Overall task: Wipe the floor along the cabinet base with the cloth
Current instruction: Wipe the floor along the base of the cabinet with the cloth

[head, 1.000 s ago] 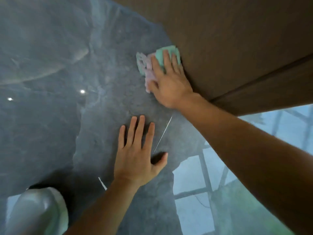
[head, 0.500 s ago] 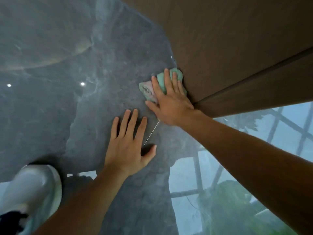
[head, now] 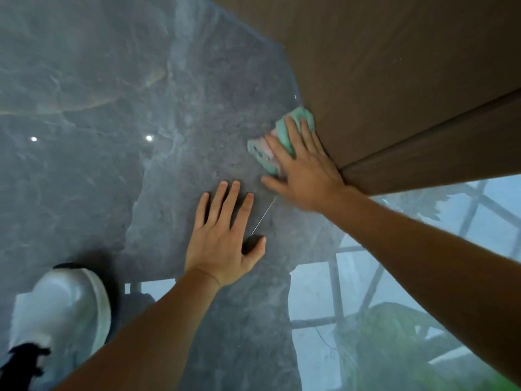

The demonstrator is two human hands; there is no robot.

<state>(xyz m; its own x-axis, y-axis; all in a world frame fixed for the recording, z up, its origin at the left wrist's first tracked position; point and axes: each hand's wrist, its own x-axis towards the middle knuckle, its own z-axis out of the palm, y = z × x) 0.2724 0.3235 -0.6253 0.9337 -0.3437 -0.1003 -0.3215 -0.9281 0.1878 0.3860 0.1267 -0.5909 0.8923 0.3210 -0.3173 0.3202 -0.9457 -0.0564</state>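
Since a second ago, right hand (head: 306, 167) and cloth (head: 262, 153) slid along cabinet (head: 394, 66) base toward person.
Head view: two hands, one cloth, one white shoe (head: 64, 300).
Cloth crumpled, mint green with pink, on floor (head: 169, 179), touching cabinet's bottom edge.
Right fingers straight, pressing cloth.
Left hand (head: 222, 235) flat on floor, fingers spread.

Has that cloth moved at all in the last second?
Yes. The cloth slid along the cabinet base toward the panel seam.

The right hand (head: 304, 170) presses a crumpled green-and-pink cloth (head: 282, 136) against the brown wooden cabinet base (head: 394, 80); the left hand (head: 222, 238) lies flat on the glossy grey marble floor (head: 112, 136).
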